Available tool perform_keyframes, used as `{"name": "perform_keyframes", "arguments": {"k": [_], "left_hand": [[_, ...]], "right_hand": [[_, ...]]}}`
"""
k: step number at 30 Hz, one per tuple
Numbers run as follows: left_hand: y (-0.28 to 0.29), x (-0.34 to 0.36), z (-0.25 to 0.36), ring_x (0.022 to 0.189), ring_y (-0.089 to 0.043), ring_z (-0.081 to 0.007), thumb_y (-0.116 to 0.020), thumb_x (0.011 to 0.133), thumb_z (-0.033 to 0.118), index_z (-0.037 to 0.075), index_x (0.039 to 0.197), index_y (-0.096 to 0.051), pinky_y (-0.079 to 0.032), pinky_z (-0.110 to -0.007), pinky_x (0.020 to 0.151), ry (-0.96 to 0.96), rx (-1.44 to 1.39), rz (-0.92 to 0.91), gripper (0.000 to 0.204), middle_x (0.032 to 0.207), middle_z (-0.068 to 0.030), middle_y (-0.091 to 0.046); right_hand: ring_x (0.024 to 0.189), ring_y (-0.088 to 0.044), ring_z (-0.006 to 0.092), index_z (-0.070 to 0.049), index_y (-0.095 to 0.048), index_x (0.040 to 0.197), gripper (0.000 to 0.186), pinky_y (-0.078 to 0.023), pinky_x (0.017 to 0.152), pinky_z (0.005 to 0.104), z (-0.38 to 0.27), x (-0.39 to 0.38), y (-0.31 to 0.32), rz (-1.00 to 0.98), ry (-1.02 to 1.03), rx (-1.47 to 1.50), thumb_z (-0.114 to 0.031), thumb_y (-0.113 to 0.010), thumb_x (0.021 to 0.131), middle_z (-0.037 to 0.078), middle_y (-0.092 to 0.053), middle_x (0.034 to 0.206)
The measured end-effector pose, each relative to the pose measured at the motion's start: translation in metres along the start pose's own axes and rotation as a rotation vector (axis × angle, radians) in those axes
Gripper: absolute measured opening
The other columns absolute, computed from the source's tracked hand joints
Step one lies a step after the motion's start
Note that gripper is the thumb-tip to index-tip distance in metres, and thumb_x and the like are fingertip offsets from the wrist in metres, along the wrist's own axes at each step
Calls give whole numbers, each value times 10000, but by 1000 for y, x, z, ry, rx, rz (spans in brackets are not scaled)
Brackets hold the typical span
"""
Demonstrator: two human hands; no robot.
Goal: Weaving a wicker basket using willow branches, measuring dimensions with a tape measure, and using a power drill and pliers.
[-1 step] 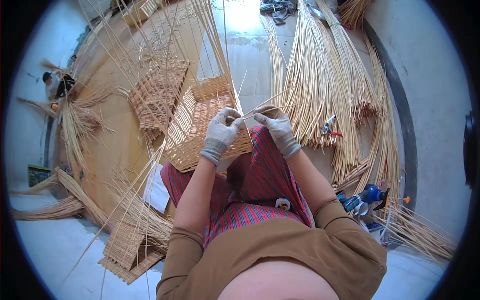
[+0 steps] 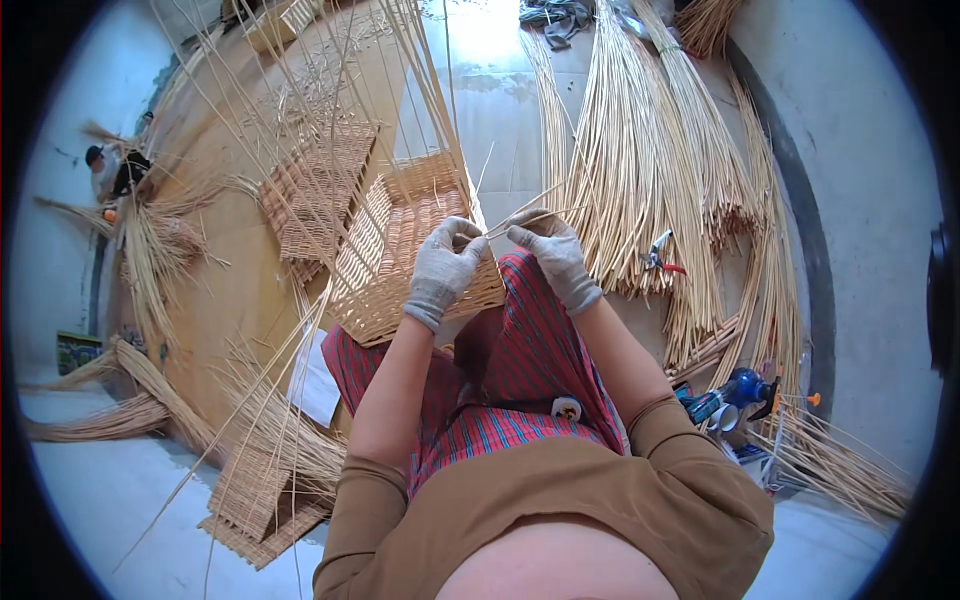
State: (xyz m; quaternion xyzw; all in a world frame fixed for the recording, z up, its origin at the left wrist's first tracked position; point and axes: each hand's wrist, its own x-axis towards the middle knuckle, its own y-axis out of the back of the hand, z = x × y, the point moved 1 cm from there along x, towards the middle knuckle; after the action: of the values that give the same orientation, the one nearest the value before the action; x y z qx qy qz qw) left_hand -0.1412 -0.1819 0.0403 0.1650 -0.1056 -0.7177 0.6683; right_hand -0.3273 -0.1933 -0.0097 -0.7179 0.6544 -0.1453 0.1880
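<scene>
A partly woven wicker basket (image 2: pixel 372 290) rests tilted across my lap, its long upright rods (image 2: pixel 425 75) rising toward the far side. My left hand (image 2: pixel 445 262), in a pale work glove, is closed at the basket's near right corner, pinching thin wicker strands (image 2: pixel 497 229). The same strands run across to my right hand (image 2: pixel 556 256), also gloved, whose thumb and fingers are closed on them. Their loose tips stick out past the right hand. Loose strand ends also trail from the basket's left side toward the lower left.
Woven panels (image 2: pixel 325 190) lie beyond the basket, with more pieces (image 2: pixel 250 490) at lower left. Bundles of long rods (image 2: pixel 620 150) cover the right floor, with pruning shears (image 2: pixel 660 262) on them. A blue tool (image 2: pixel 735 388) lies near my right elbow. Another person (image 2: pixel 115 170) sits far left.
Beyond my right hand, the strand tips reach less far right than before. Both hands and the basket stay almost in place.
</scene>
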Motion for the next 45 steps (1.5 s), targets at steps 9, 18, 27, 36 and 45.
{"name": "perform_keyframes", "arguments": {"k": [9, 18, 27, 36, 45], "left_hand": [[-16, 0, 14, 677, -617, -147, -736, 821, 154, 31, 832, -578, -515, -303, 661, 80, 84, 257, 200, 756, -64, -648], [-26, -2, 36, 813, -663, -363, -659, 796, 164, 85, 977, -548, -519, -436, 724, 42, 425, 325, 227, 872, -159, -665], [-22, 0, 11, 862, -680, -326, -651, 832, 191, 94, 981, -680, -540, -417, 781, 2, 441, 309, 180, 942, -164, -679], [-10, -13, 14, 1168, -599, -339, -699, 866, 351, 109, 1390, -515, -471, -403, 1002, -78, 560, -23, 605, 1288, -199, -574], [46, -110, -79, 953, -613, -132, -672, 880, 6, 66, 1183, -648, -533, -265, 815, -290, 131, 654, 309, 1180, -67, -616]], "right_hand": [[953, -651, 162, -47, -603, 1050, 182, -554, 861, 289, 9, 43, 3, -208, -331, 349, -43, -699, 895, 53, -657, 988], [1129, -586, 173, -81, -585, 1224, 383, -489, 978, 319, 32, 120, -8, -523, -102, 69, -67, -727, 869, 52, -621, 1204], [1215, -527, 177, -146, -376, 1512, 749, -493, 971, 311, 0, 130, -61, -768, 111, -210, 51, -651, 844, 80, -508, 1407], [859, -668, 200, -46, -545, 1297, 442, -530, 813, 327, 50, 102, 20, -136, -115, -755, -269, -634, 926, 131, -700, 921], [967, -658, 168, 7, -678, 1087, 198, -505, 889, 299, -14, -27, 31, 112, 139, -776, -78, -582, 935, 99, -714, 1023]]}}
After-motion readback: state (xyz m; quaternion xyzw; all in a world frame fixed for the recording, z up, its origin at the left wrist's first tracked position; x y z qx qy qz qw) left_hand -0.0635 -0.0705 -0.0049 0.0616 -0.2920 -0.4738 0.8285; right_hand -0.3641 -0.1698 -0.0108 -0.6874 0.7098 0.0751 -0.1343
